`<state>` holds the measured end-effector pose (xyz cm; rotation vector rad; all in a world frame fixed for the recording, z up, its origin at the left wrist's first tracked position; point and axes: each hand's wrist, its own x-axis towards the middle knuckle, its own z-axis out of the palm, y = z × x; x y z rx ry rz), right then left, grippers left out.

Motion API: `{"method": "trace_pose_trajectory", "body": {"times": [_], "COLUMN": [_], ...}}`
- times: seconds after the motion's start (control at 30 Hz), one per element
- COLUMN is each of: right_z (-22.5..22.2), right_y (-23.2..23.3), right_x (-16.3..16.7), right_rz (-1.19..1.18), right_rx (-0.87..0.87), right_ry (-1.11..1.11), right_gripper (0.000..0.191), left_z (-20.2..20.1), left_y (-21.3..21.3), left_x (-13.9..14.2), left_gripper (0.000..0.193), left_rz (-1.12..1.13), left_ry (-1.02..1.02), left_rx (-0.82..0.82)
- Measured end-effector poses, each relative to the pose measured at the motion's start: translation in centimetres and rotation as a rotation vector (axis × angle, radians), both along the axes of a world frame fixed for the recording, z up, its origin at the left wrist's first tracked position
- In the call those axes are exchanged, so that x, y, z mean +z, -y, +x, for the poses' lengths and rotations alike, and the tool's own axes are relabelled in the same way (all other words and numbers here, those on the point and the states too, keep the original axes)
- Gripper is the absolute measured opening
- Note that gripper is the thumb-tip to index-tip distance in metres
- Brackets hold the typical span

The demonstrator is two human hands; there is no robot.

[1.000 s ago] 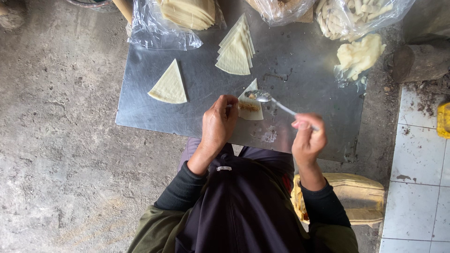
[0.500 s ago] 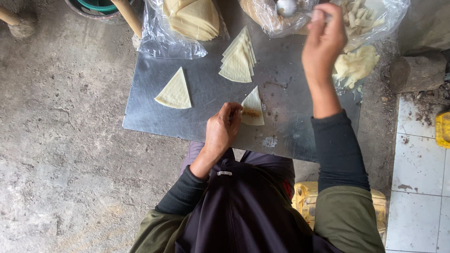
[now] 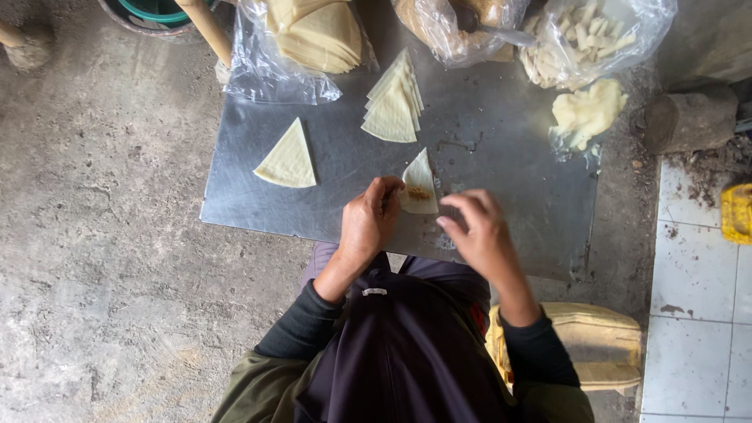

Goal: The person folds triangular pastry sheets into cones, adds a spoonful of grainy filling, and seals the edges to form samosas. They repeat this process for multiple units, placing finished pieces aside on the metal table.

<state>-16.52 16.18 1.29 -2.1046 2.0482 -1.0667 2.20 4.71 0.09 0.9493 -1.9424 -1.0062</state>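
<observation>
On the metal sheet (image 3: pixel 509 172) lies a pale triangular wrapper (image 3: pixel 421 184) with a dab of brown filling on it. My left hand (image 3: pixel 370 222) pinches its left edge. Just to its right hovers my right hand (image 3: pixel 479 233), fingers loosely curled and nothing visible in it. A single flat triangular wrapper (image 3: pixel 288 159) lies further left on the sheet. A fanned stack of triangular wrappers (image 3: pixel 394 99) sits behind the one I hold.
At the back, a clear bag of stacked wrappers (image 3: pixel 317 35), a bag of brown filling with a spoon (image 3: pixel 466 23), a bag of pale cut strips (image 3: pixel 583 39) and a lump of dough (image 3: pixel 586 110). Concrete floor lies left, white tiles (image 3: pixel 697 298) right.
My right hand left the spoon in the filling bag at the back and came down beside the wrapper. My left hand kept hold of the wrapper.
</observation>
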Motion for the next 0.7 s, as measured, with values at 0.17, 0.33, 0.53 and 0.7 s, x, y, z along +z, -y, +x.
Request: {"method": "trace_pose_trajectory", "body": {"times": [0.17,0.33,0.53,0.7], "right_z": [2.4,2.5,2.7,2.8], "right_y": [0.0,0.9,1.1,1.4], "right_x": [-1.1,-0.7,-0.6,-0.9], "right_rz": [0.045,0.007,0.001,-0.032], "right_rx": [-0.092,-0.057,-0.042,-0.012], "right_ry": [-0.020,-0.141,-0.163,-0.056], "right_gripper": [0.016,0.014,0.016,0.016], "left_z": [0.1,0.0,0.2,0.4], "left_y": [0.2,0.6,0.7,0.9], "left_x": [-0.3,-0.1,0.1,0.6], "left_gripper": [0.017,0.015,0.016,0.020], "left_rz": [-0.001,-0.134,-0.156,-0.143], "left_ry": [0.004,0.066,0.098,0.115], "left_rx": [-0.041,-0.051,-0.085,-0.110]}}
